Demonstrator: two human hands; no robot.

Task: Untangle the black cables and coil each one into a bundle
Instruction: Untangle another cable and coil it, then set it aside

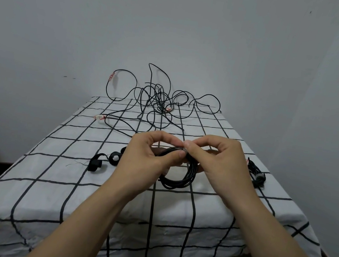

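Pinching: left hand [148, 153] and right hand [218, 160] both clamp the top of the coiled cable [170, 185], centre of frame, above the checked cloth [49, 199]
Coil risk: I reckon a slack pinch lets the loops spring apart
Tangle [157, 101]: upper centre, knotted; yanking one strand could tighten it

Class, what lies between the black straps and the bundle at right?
In the head view: the left hand and right hand, gripping a coiled cable.

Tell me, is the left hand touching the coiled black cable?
Touching. In the head view the left hand pinches the top of the coiled black cable.
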